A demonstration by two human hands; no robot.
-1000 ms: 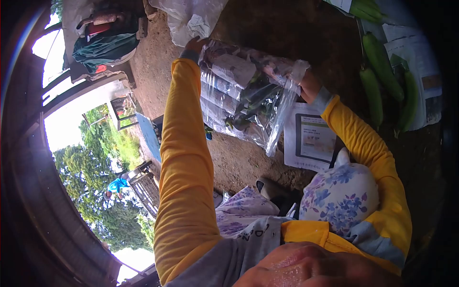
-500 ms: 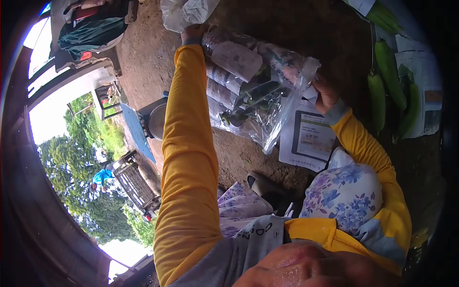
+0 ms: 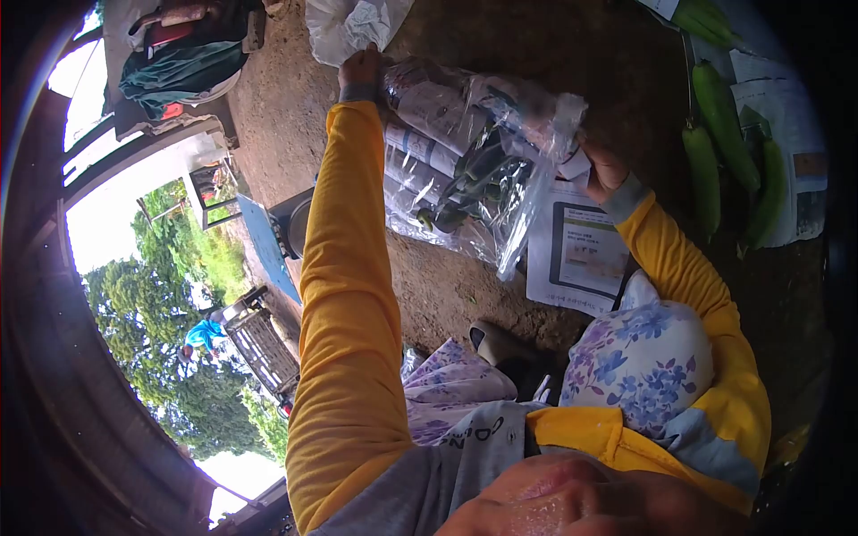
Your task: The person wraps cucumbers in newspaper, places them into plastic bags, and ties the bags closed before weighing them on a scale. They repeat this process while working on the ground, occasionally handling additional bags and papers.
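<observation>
A clear plastic bag [image 3: 523,210] lies on the ground, holding newspaper-wrapped bundles [image 3: 429,107] and dark green vegetables [image 3: 474,183]. My left hand [image 3: 359,73] is closed at the bag's far left end, its fingertips against a crumpled white plastic bag [image 3: 353,27]; what it grips is unclear. At the clear bag's right end, my right hand [image 3: 606,170] is closed around its gathered plastic edge, with a small white paper piece [image 3: 575,166] at the fingers. A printed sheet [image 3: 581,255] lies below this hand.
Long green gourds [image 3: 722,125] rest on newspaper [image 3: 804,134] at the right. Dark cloths [image 3: 179,76] are at the upper left. A metal basin [image 3: 299,223] and blue board [image 3: 264,241] stand beyond my left arm. A distant person in blue [image 3: 206,333] is outside by a cart [image 3: 264,353].
My left hand has shifted slightly down in the view, and its fingers now show against the white bag. The clear bag's gathered right end has moved slightly left and up, with my right hand still on it.
</observation>
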